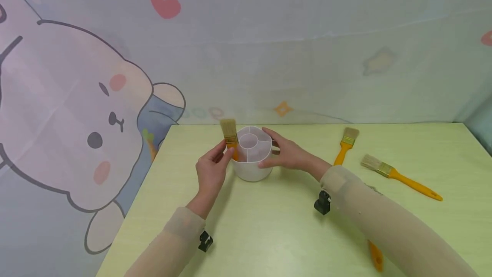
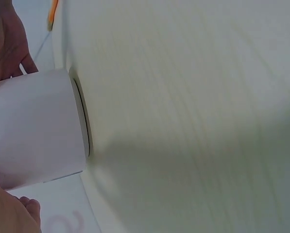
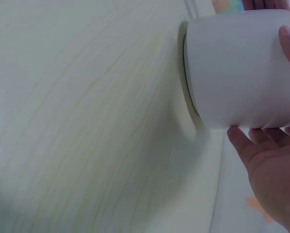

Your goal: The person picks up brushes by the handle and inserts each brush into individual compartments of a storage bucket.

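A white round organizer [image 1: 251, 170] with a ring-shaped centre and several compartments stands on the table. My left hand [image 1: 212, 170] pinches a paintbrush [image 1: 230, 137] by its orange handle, bristles up, with the handle's lower end inside the left part of the organizer. My right hand [image 1: 290, 153] grips the organizer's right side, thumb at the front and fingers round the back. In the right wrist view, the right hand's fingers [image 3: 239, 138] lie against the smooth white wall. The left wrist view shows the organizer's base close on the tabletop.
Two more paintbrushes lie on the right of the table [image 1: 269, 234], one [image 1: 347, 140] partly behind the right forearm and one [image 1: 399, 177] in full view. Another orange handle [image 1: 376, 255] sticks out under the right sleeve. A printed cloth [image 1: 250, 54] hangs behind the table.
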Available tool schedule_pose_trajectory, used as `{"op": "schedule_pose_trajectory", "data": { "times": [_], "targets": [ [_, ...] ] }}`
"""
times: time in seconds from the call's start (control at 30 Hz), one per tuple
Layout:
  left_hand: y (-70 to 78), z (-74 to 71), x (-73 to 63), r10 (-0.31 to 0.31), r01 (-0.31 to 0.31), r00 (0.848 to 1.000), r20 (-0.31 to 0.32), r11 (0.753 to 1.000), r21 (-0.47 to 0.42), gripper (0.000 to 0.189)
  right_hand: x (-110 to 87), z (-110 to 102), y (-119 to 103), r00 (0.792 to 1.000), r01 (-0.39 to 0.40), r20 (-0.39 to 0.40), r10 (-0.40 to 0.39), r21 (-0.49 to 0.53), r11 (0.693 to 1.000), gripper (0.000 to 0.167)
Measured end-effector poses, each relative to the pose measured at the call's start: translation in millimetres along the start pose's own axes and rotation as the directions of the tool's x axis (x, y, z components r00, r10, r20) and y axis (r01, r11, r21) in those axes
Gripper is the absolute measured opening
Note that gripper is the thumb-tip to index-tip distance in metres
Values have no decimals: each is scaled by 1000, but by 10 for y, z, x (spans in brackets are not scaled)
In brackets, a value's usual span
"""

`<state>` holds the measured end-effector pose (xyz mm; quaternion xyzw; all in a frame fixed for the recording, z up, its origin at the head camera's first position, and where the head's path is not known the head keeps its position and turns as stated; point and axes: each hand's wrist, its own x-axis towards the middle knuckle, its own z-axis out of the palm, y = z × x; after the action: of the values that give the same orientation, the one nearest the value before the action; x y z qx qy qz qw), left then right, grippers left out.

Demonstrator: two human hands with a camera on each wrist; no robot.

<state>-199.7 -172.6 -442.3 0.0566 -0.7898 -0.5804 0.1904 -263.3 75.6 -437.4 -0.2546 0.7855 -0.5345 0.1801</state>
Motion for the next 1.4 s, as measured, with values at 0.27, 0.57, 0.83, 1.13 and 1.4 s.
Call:
{"op": "schedule_pose_trajectory", "data": {
  "times": [0.27, 0.57, 0.83, 1.13, 1.4],
  "targets": [
    [57, -84, -14, -14, 14, 999, 37, 1000, -18, 47, -1, -14, 14, 1000, -2, 3, 2, -8, 1000, 115],
    [73, -267, -26, -22, 24, 998, 63, 999, -26, 57, 19, -6, 13, 1000, 6, 17, -6, 1, 1000, 114],
    [46, -416, -96, -34, 36, 996, 88, 999, -19, 64, 8, 3, 4, 1000, -3, 11, 3, 8, 1000, 115],
    [-12, -423, -196, -72, 79, 990, 121, 995, -53, 70, 5, 3, 6, 1000, 2, -7, -2, 10, 1000, 116],
    [-82, -350, -289, -89, 97, 986, 140, 994, -45, 70, -9, -5, 11, 1000, -8, -6, 8, 20, 1000, 115]
  ]
}}
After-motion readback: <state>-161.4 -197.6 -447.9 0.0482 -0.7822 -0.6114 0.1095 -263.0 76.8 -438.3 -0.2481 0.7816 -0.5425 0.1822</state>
